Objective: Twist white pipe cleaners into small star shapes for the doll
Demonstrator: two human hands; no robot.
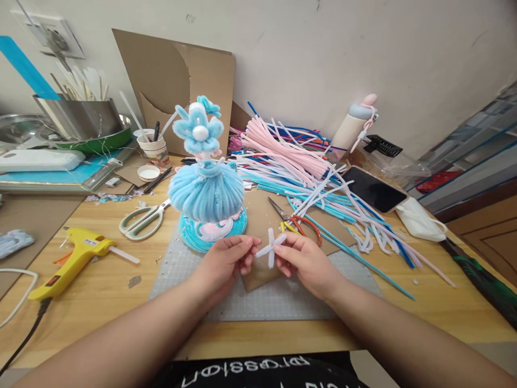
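Above the cutting mat (238,310), my right hand (307,264) pinches a small white cross of short pipe cleaner pieces (271,249) by its right side. My left hand (228,261) has thumb and forefinger pressed together beside the cross's left arm. Whether anything is between those fingertips is too small to tell. Just behind my left hand stands a light blue pipe cleaner figure (205,188), with a ribbed skirt and flower petals on top. It is on a round blue and pink coiled base (234,229). Orange-handled scissors (301,221) lie open behind my right hand.
A yellow glue gun (76,253) and white-handled scissors (143,221) lie at left. Pink, white and blue pipe cleaners (286,148) are heaped at the back. A phone (374,188), a bottle (353,126) and green-black pliers-like handles (484,280) are at right. Cardboard (210,75) leans on the wall.
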